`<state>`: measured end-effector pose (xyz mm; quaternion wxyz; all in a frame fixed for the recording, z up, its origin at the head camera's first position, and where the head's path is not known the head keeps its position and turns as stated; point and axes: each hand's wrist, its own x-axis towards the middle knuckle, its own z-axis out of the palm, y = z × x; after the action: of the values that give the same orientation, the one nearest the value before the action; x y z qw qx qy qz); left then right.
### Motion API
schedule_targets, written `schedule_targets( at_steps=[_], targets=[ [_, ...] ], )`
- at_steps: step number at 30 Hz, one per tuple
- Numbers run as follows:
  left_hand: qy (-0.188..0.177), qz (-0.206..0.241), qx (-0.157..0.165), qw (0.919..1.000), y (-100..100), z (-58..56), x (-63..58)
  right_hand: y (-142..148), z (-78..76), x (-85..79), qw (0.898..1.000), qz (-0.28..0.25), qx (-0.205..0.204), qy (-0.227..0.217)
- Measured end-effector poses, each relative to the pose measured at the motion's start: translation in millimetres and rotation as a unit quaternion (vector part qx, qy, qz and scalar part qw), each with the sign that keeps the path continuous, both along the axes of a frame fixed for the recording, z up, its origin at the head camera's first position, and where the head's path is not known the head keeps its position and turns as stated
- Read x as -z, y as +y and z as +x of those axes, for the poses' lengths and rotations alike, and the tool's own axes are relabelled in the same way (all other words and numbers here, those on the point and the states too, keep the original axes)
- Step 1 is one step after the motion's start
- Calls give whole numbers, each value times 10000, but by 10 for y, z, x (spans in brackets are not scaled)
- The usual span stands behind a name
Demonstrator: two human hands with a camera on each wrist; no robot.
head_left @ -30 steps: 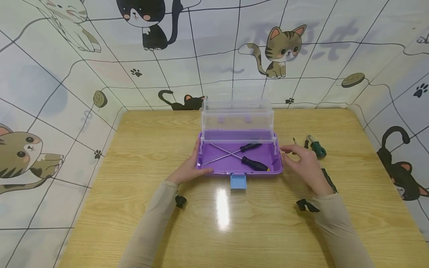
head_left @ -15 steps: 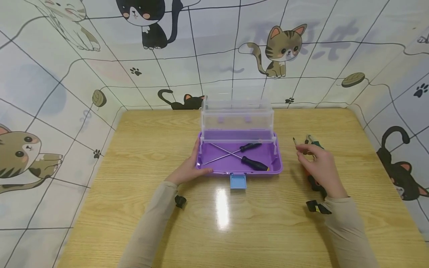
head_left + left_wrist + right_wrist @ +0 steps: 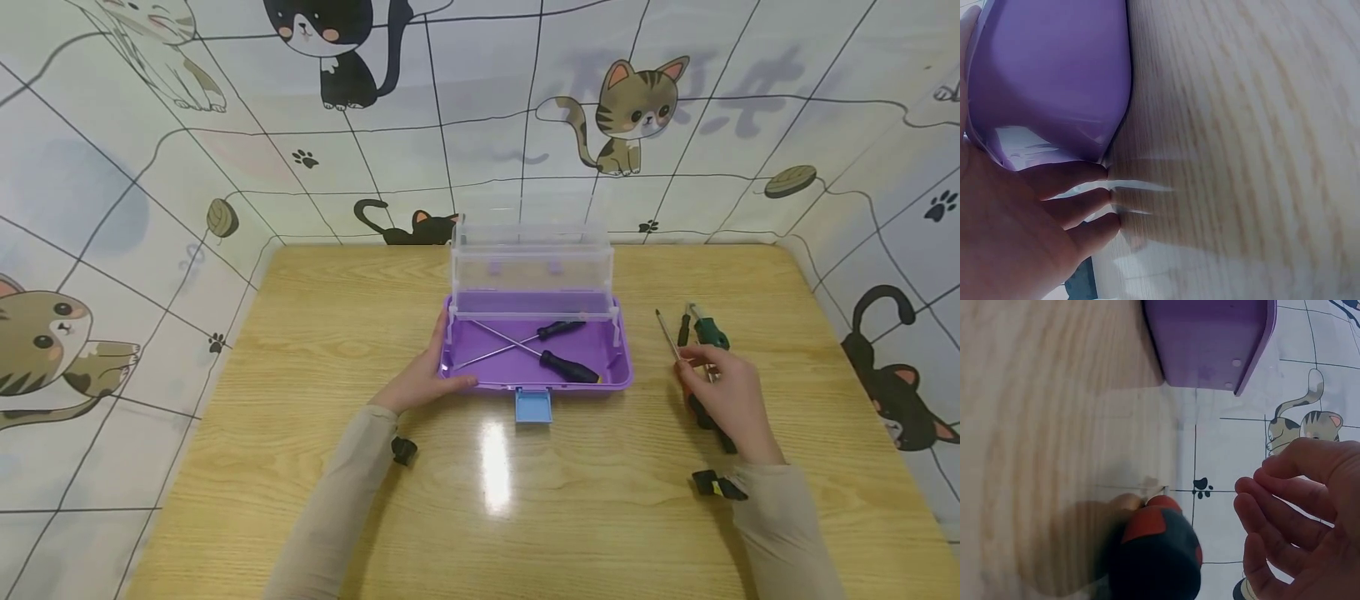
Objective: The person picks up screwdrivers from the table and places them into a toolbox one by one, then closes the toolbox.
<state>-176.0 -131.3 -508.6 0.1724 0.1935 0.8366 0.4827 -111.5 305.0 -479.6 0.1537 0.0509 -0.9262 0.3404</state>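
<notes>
A purple toolbox stands in the middle of the table, its clear lid raised. Inside lie two crossed screwdrivers with black handles, the larger screwdriver in front. My left hand holds the box's left end, thumb at the front rim and fingers along the outer wall; the left wrist view shows the fingertips by the tabletop. To the right, my right hand hovers with loosely curled fingers and nothing visible in it. A red-and-black screwdriver lies beneath it, its thin shaft pointing away; the hand partly covers it in the head view.
Next to the right hand lie a green-handled tool and a small black-handled tool. A blue latch hangs off the box's front. Walls with cat drawings border the wooden table at the back and sides.
My right hand has moved from the toolbox's right edge rightward and nearer to me, over the red-and-black screwdriver. My left hand and the toolbox stay in place.
</notes>
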Motion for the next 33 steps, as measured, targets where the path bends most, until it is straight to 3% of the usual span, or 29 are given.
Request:
schedule_targets(
  at_steps=[15,21,27,29,33],
  targets=[
    [12,105,-15,9999,10,-8,-8,149,170,126,9978,160,449,-467],
    [24,115,-24,9999,2,-6,-7,163,208,172,9973,170,563,-446],
    [34,255,86,9996,43,71,-230,178,243,192,9971,174,587,-462],
    [-4,250,61,9997,35,69,-223,176,240,186,9970,186,552,-506],
    [43,185,-15,9998,4,2,-7,185,230,166,9969,197,484,-596]
  ],
)
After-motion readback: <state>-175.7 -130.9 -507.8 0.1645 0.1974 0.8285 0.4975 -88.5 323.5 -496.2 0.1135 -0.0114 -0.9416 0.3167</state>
